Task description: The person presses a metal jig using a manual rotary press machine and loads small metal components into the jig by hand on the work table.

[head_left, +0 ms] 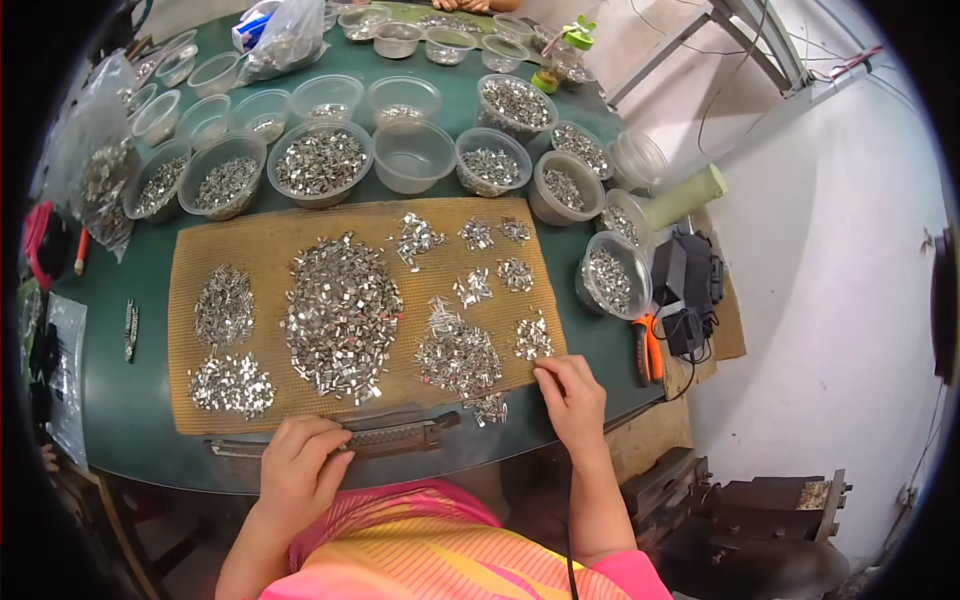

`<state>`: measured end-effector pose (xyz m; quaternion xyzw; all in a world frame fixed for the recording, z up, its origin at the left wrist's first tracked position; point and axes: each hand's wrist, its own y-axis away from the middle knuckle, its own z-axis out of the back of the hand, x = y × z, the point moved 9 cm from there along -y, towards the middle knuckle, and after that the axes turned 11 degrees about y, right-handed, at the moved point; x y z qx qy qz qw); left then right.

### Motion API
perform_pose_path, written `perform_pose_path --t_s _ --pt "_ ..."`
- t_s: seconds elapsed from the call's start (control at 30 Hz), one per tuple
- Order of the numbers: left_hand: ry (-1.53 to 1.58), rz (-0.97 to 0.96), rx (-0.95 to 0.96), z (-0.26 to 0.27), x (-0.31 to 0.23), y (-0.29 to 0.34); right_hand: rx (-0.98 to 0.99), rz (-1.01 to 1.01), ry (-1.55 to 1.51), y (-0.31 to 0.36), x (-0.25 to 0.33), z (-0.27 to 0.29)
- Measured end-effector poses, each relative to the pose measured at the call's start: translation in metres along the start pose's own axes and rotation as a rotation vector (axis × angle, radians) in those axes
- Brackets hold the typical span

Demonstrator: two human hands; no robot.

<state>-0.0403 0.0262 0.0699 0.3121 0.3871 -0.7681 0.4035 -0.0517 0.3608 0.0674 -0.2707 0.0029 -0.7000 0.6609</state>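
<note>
My left hand (303, 462) rests at the table's near edge, thumb and fingers pinched together at a long, dark metal bar with a row of slots (405, 434). Whether a small piece is between those fingertips cannot be made out. Over the near right corner of a tan ribbed mat (200, 245), my right hand (575, 400) is closed in a pinch, its contents hidden. Just beyond its fingertips lies a small heap of shiny metal pieces (533, 340). To its left are a bigger heap of thin metal pieces (458, 358) and a large central pile (340, 320).
Clear plastic tubs (320, 162) of metal pieces line the mat's far side. Orange-handled pliers (647, 350) and a black power adapter (685, 330) lie right. Plastic bags (95, 180) stand left. Another person's hands (465, 5) show at the far edge.
</note>
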Motion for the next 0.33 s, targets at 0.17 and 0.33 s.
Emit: perform_pose_path --t_s 0.17,0.33 --pt "0.030 -0.001 -0.031 0.014 -0.001 -0.001 0.002 0.033 0.238 -0.006 0.002 -0.012" --pt "0.013 0.042 -0.143 0.047 0.012 0.006 0.048 -0.013 0.172 -0.010 -0.010 -0.033"
